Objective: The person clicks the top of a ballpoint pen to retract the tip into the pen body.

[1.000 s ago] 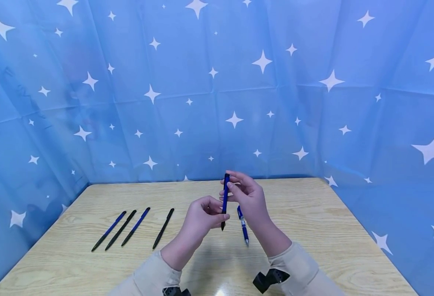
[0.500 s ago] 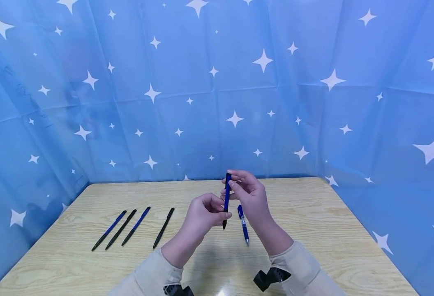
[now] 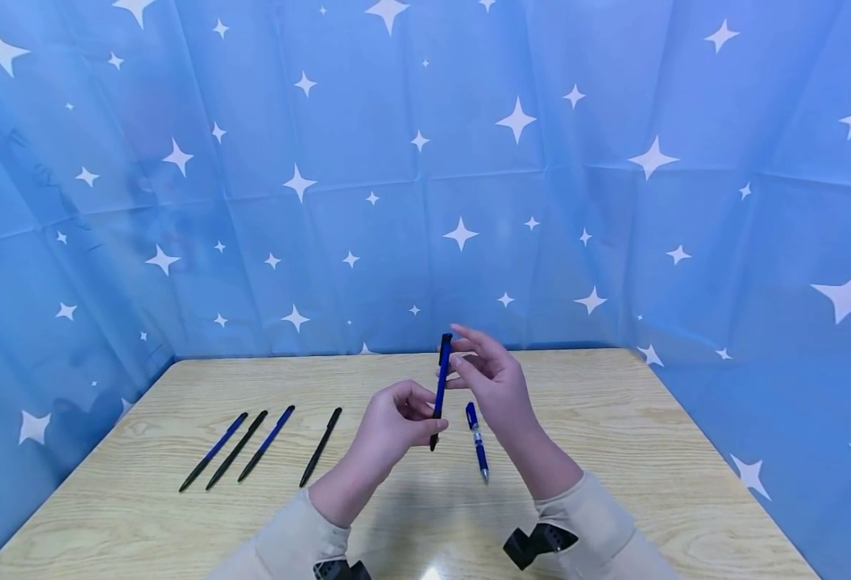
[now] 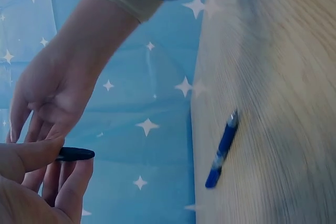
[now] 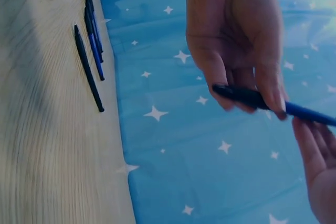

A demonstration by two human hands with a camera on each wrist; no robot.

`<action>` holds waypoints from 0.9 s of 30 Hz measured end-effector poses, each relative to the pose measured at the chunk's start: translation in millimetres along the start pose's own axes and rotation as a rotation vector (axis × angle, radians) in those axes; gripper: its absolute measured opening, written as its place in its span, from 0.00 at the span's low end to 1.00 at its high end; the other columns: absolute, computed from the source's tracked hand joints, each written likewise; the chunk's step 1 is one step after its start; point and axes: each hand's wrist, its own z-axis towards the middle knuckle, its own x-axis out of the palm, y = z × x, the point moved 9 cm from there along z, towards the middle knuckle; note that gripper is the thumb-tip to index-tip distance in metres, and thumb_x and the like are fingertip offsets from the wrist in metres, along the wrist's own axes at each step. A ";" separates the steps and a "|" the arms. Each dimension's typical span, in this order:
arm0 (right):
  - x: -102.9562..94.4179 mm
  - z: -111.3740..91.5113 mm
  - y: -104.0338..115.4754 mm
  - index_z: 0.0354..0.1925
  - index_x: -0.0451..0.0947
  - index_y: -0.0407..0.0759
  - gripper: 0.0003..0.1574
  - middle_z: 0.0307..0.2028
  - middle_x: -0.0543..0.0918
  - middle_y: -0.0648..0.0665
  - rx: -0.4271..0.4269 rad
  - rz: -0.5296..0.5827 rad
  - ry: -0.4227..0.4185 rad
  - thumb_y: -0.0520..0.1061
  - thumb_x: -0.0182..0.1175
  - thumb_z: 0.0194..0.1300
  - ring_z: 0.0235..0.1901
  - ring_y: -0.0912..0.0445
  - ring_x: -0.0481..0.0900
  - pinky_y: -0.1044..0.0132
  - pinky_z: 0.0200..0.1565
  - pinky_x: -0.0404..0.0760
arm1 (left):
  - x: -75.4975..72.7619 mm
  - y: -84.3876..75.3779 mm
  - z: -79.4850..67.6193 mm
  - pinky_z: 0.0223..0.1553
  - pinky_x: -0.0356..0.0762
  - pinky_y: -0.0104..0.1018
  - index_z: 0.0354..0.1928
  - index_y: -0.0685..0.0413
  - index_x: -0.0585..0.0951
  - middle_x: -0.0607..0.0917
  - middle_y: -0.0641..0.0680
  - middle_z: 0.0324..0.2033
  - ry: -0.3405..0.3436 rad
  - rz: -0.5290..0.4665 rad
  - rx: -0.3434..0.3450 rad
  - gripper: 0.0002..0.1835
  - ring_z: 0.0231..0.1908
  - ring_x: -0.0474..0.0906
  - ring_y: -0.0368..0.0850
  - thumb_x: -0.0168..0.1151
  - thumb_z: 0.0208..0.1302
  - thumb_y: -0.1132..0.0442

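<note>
A ballpoint pen (image 3: 442, 383) with a blue barrel and black tip section is held steeply tilted above the table, tip down. My left hand (image 3: 392, 423) pinches its black lower part between thumb and fingers; the dark tip (image 4: 79, 154) pokes out past them in the left wrist view. My right hand (image 3: 501, 395) is at the upper barrel, thumb on the near side and fingers behind, its index finger raised off the top end. Below the right hand lies another pen (image 3: 477, 443), blue with a clear middle and silver tip.
On the left of the wooden table (image 3: 578, 499) lie several slanted pens, among them a blue-and-black pen (image 3: 213, 451) and a black pen (image 3: 320, 447) set apart from the others. A blue star-patterned curtain (image 3: 367, 266) hangs behind the table.
The held pen's lower end has shifted slightly left, so it leans more. My right index finger has lifted away from the pen's top end. The pens on the table have not moved.
</note>
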 end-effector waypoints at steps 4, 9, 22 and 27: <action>-6.2 -0.3 -3.3 0.68 0.67 0.48 0.28 0.51 0.77 0.35 0.017 -0.063 0.028 0.36 0.53 0.72 0.40 0.48 0.83 0.53 0.41 0.84 | -11.9 3.2 -0.2 0.32 0.82 0.38 0.44 0.61 0.82 0.79 0.54 0.30 -0.024 0.116 0.025 0.16 0.30 0.79 0.45 0.73 0.52 0.73; -16.6 -0.3 -11.1 0.67 0.68 0.49 0.27 0.49 0.79 0.38 0.066 -0.143 0.027 0.38 0.54 0.73 0.42 0.46 0.81 0.56 0.42 0.84 | -26.6 8.0 0.7 0.31 0.82 0.37 0.55 0.54 0.79 0.79 0.53 0.30 -0.053 0.239 0.055 0.26 0.31 0.79 0.45 0.72 0.53 0.74; -30.5 -2.0 -27.5 0.65 0.70 0.43 0.24 0.49 0.79 0.37 0.161 -0.314 0.122 0.41 0.55 0.73 0.43 0.48 0.80 0.55 0.43 0.82 | -71.2 21.3 -3.0 0.28 0.80 0.34 0.63 0.49 0.75 0.81 0.57 0.48 -0.062 0.609 0.084 0.32 0.33 0.82 0.43 0.68 0.56 0.77; -33.2 -6.7 -36.4 0.64 0.71 0.42 0.24 0.47 0.80 0.40 0.178 -0.378 0.164 0.43 0.57 0.72 0.42 0.49 0.80 0.58 0.41 0.82 | -89.8 28.9 -0.7 0.28 0.79 0.35 0.63 0.49 0.76 0.80 0.58 0.46 -0.072 0.678 0.050 0.32 0.33 0.81 0.44 0.68 0.56 0.78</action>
